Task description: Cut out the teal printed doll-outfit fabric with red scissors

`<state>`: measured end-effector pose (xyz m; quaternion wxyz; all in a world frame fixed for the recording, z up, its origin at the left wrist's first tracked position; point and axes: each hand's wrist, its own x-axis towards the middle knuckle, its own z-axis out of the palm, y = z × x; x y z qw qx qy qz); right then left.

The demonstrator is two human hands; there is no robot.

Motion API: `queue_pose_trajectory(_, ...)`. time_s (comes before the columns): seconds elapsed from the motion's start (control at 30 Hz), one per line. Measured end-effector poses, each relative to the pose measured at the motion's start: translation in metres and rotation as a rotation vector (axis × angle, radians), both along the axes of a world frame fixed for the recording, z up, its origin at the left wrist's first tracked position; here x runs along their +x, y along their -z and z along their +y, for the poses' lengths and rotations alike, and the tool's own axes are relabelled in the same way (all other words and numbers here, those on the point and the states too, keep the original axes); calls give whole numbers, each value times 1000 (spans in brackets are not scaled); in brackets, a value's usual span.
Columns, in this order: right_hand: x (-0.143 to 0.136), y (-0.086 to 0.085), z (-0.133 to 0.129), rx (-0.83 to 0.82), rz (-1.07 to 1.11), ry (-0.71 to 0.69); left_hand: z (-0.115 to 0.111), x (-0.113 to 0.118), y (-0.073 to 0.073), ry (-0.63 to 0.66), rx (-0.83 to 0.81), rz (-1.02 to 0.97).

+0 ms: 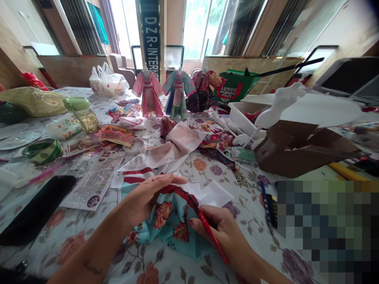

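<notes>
Evidently soft and slippery, the turquoise cloth [174,207] lies bunched on the bench [44,260] directly in front of the person, printed with orange floral and fan-like motifs and bordered by a dark red band [171,189]. Beyond it spreads a sheer, pale fabric [185,138] in loose folds, above a flower-patterned covering. The left hand [160,185] rests over the banded edge, its fingers stretched nearly straight and close together; its thumb is hidden, so whether it pinches the cloth cannot be told. The right hand [217,223] is closed around a slim red-handled tool [211,236], whose dark tip meets the cloth near the band; the exact kind of tool is unclear. Farther back stand small layered robes: a pink robe [148,92] with wide sleeves and a teal robe [177,88] beside it. To the left lie a glossy roll of green tape [43,151], a flat black slab [38,209] and a clear sheet of beads [94,181]; to the right sits an open brown cardboard box [296,156]. A pillar [151,39] reads "DZR-INTERN", its ending covered, while white lettering on a green bag [237,85] is only partly legible.
</notes>
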<state>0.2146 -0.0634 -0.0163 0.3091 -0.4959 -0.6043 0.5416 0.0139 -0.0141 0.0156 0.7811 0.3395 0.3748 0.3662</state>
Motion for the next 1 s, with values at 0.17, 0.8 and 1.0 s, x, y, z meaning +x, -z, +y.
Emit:
queue_pose_trajectory(0.17,0,-2,0,63,-15,-8,2,0,1,-21,-73,-84)
queue_pose_trajectory(0.8,1,2,1,56,-107,-1,-2,5,0,-89,454,399)
queue_pose_trajectory(1.0,1,2,2,57,-98,9,-5,10,0,-125,567,530)
